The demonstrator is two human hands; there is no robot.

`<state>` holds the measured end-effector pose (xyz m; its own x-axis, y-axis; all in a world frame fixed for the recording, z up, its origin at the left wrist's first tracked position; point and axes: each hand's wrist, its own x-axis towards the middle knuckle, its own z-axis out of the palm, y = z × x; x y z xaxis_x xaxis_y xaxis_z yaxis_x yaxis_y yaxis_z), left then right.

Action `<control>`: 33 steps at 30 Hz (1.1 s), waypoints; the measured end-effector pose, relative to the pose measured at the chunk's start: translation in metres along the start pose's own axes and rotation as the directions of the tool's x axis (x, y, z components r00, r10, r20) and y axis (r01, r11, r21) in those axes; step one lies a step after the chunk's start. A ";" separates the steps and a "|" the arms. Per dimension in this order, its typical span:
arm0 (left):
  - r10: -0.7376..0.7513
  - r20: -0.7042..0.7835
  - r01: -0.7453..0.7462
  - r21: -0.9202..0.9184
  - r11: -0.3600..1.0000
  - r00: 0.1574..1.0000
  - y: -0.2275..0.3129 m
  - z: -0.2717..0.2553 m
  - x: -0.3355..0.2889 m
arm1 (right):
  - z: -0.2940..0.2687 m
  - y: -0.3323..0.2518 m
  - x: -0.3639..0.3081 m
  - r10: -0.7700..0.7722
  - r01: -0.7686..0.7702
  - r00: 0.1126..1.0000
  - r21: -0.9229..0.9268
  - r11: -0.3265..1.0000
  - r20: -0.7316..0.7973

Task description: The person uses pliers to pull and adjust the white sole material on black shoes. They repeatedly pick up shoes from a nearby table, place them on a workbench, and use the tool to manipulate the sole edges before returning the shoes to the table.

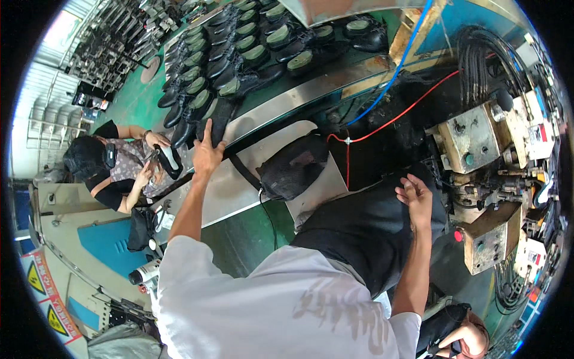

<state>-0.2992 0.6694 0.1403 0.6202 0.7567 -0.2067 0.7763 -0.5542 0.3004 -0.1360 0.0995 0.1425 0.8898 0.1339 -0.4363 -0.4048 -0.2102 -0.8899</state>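
My left hand (pixel 209 152) reaches out to the near end of a long table of shoes. Its thumb and fingers close around the end of a black shoe (pixel 222 113) at the table's edge. Beside it stand rows of black shoes (pixel 245 60) with pale green insides. Over my dark trousers (pixel 371 221), my right hand (pixel 415 200) is raised with its fingers loosely bent and apart. I see nothing in it. Nearest to that hand is the machine on the right.
A machine with worn control boxes (pixel 472 140), push buttons and black hoses (pixel 475 66) stands at right. Blue (pixel 394 75) and red (pixel 412 105) hoses cross ahead. A black mesh bag (pixel 293 169) sits on the metal ledge. Leftward, a co-worker (pixel 125 158) handles a shoe; another person (pixel 463 338) is lower right.
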 end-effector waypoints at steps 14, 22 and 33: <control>0.595 0.145 -0.602 0.366 0.710 0.790 0.062 0.019 0.063 | -0.054 0.048 -0.080 -0.190 0.149 0.932 -0.152 0.977 -0.309; 0.867 0.440 -0.820 -0.568 0.066 -0.235 0.390 0.149 -0.226 | -0.146 0.236 -0.445 0.159 -0.561 0.019 0.121 0.819 -0.987; 0.369 0.474 -0.601 -0.653 -0.461 -0.799 0.457 0.183 -0.408 | 0.341 0.321 -0.629 0.797 -0.683 -0.396 0.727 0.075 -0.455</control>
<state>-0.1766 0.0444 0.1919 -0.1554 -0.9739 -0.1654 -0.8039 0.0274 0.5941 -0.8976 0.2785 0.0860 -0.5796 -0.6612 -0.4762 -0.7911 0.5967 0.1345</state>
